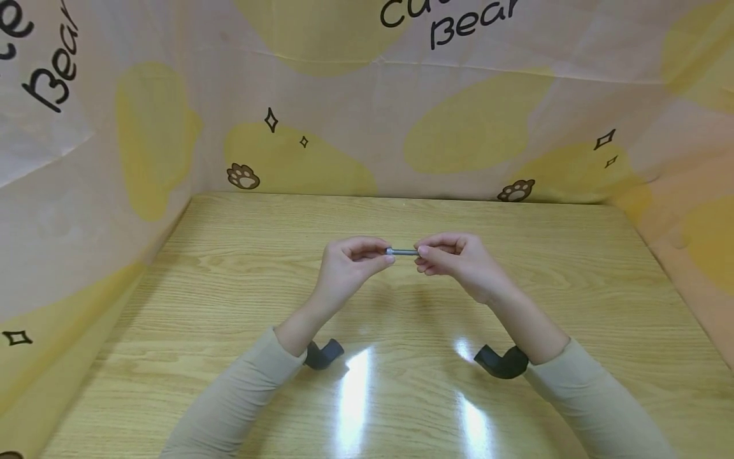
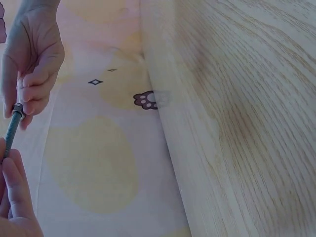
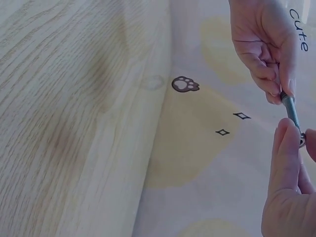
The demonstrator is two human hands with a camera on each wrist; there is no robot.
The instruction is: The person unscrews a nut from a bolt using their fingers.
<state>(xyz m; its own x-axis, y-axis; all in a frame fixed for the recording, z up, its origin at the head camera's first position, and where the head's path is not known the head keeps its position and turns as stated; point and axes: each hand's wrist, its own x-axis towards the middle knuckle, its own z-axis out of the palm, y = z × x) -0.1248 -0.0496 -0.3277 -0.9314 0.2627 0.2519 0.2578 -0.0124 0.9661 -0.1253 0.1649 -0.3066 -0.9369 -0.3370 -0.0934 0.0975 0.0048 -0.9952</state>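
A slim grey metal bolt is held level above the table, bridging the two hands. My left hand pinches its head end between thumb and fingers. At the opposite end my right hand pinches a small nut on the threaded shaft. In the right wrist view the ring-like edge of the nut shows between the right fingertips, and the left hand grips the far end. The bolt's threads are visible in the left wrist view; the fingers partly hide both ends.
Beneath the hands lies a wood-grain table with bright reflections near its front. Patterned cloth walls rise along the back and sides. Black curved pieces sit at both wrists, beside the pale sleeves.
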